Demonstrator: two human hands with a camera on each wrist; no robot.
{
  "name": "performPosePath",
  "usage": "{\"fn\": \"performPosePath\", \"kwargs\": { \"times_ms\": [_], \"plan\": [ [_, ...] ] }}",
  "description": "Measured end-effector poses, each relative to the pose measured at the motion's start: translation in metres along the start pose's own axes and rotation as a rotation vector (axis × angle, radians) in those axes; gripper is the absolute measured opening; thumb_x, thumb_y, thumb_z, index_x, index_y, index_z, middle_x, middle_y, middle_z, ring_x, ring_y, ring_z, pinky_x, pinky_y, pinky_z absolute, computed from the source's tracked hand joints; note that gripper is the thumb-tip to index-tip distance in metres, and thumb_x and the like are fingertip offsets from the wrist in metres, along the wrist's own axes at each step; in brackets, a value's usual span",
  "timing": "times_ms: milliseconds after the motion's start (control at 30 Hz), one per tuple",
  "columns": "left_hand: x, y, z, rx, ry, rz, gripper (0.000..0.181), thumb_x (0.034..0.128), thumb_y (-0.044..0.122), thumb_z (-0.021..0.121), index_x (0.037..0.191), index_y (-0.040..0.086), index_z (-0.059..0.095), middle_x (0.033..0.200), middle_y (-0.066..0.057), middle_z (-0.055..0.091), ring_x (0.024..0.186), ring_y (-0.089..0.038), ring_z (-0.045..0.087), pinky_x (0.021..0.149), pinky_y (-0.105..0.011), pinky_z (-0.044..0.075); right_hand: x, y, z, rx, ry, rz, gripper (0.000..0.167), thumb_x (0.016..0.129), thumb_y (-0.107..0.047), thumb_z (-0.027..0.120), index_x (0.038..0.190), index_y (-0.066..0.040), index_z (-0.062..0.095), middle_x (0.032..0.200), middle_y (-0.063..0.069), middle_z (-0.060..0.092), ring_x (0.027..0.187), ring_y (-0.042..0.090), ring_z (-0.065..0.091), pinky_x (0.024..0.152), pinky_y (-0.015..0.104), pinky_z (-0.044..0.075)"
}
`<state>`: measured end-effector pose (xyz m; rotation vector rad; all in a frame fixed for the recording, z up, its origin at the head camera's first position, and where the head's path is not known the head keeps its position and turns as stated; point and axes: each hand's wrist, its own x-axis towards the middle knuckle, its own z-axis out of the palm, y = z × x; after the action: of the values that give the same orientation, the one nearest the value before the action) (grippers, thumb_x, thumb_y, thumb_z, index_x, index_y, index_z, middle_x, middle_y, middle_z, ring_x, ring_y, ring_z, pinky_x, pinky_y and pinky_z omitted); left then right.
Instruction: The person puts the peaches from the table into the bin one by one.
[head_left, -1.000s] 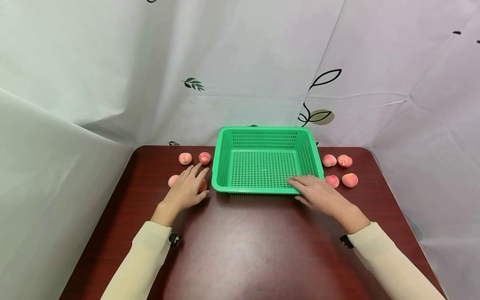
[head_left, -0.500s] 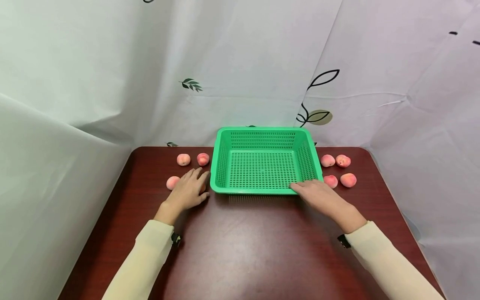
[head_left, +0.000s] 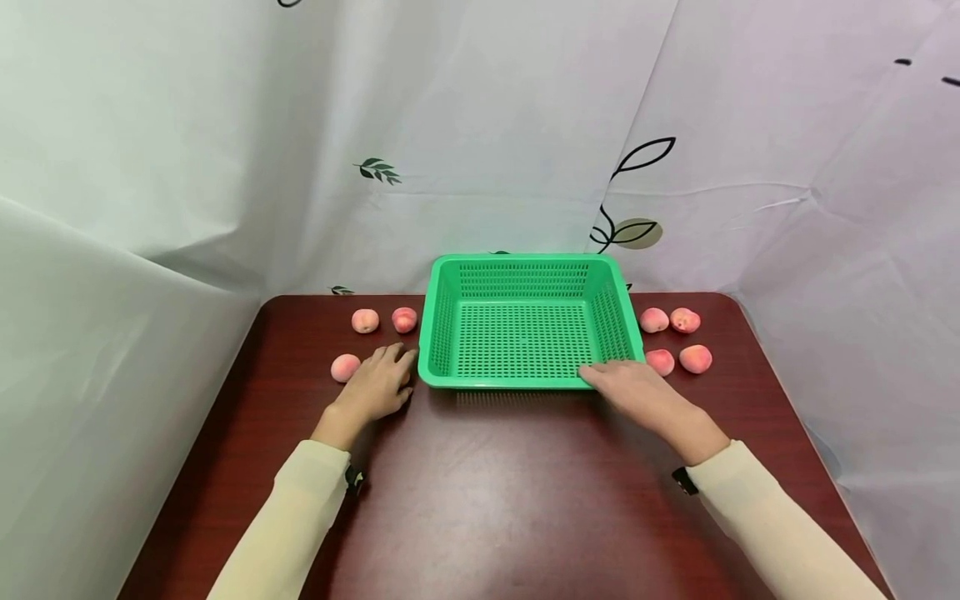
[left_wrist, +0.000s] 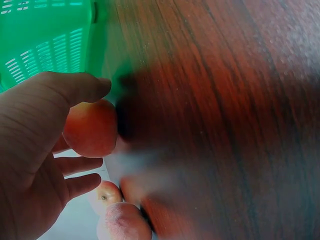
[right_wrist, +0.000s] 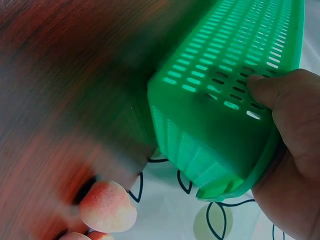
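Note:
My left hand [head_left: 373, 387] is left of the green plastic basket [head_left: 525, 382] and holds a peach [left_wrist: 92, 130]. In the left wrist view the thumb lies along one side of this peach and fingers reach round behind it; the peach is near the tabletop. At the basket's front right corner, my right hand [head_left: 637, 393] grips the rim. Its thumb [right_wrist: 267, 90] presses the slotted outer wall in the right wrist view, while the other fingers are hidden behind the rim. Nothing lies inside the basket.
Three peaches lie around my left hand: one peach [head_left: 346, 367] beside it, another [head_left: 365, 321] and a third [head_left: 404, 320] behind. Several peaches [head_left: 696, 359] lie right of the basket. The dark red table [head_left: 480, 500] meets a pale patterned curtain [head_left: 480, 125] at the back.
My left hand's fingers have drawn in around the peach beside the basket. The right hand's fingers have settled onto the basket's front right rim. The basket stays in place.

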<state>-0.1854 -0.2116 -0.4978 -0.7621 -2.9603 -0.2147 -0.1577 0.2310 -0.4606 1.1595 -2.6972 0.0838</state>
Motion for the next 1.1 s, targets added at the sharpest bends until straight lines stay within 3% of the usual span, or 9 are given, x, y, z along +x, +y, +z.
{"fn": "performPosePath", "kwargs": {
  "times_ms": [333, 533, 900, 1100],
  "plan": [
    [0.0012, -0.0011, 0.0033, -0.017, -0.012, 0.001, 0.044, 0.0860, 0.009, 0.076, 0.126, 0.002, 0.060, 0.127, -0.024, 0.060, 0.109, -0.045, 0.060, 0.082, -0.058, 0.054, 0.0017, -0.0019, 0.0012, 0.008, 0.002, 0.005, 0.026, 0.086, 0.006, 0.064, 0.088, -0.014, 0.047, 0.071, -0.004, 0.052, 0.064, 0.021, 0.056, 0.066, 0.037, 0.050],
    [0.0011, -0.0001, 0.0038, -0.040, -0.034, -0.002, 0.028, 0.0869, 0.003, 0.074, 0.112, 0.002, 0.062, 0.118, -0.024, 0.060, 0.099, -0.043, 0.059, 0.084, -0.054, 0.054, 0.0021, -0.0021, 0.0013, 0.011, 0.010, 0.010, 0.027, 0.085, 0.006, 0.064, 0.087, -0.014, 0.046, 0.071, -0.003, 0.052, 0.064, 0.021, 0.058, 0.065, 0.037, 0.050],
    [0.0019, -0.0024, 0.0053, -0.033, -0.003, 0.025, 0.023, 0.0839, 0.001, 0.078, 0.102, 0.002, 0.064, 0.104, -0.021, 0.059, 0.088, -0.040, 0.058, 0.081, -0.051, 0.053, 0.0021, -0.0019, 0.0003, 0.022, 0.019, 0.007, 0.028, 0.084, 0.008, 0.064, 0.086, -0.014, 0.046, 0.070, -0.004, 0.050, 0.062, 0.020, 0.055, 0.063, 0.037, 0.049],
    [0.0014, -0.0021, -0.0013, -0.029, 0.022, 0.021, 0.020, 0.0839, 0.003, 0.079, 0.094, 0.004, 0.063, 0.098, -0.018, 0.058, 0.082, -0.037, 0.056, 0.076, -0.049, 0.052, 0.0028, -0.0025, -0.0017, 0.027, 0.004, 0.020, 0.028, 0.085, 0.007, 0.063, 0.085, -0.014, 0.044, 0.069, -0.004, 0.047, 0.061, 0.019, 0.054, 0.062, 0.036, 0.047]
  ]
}}
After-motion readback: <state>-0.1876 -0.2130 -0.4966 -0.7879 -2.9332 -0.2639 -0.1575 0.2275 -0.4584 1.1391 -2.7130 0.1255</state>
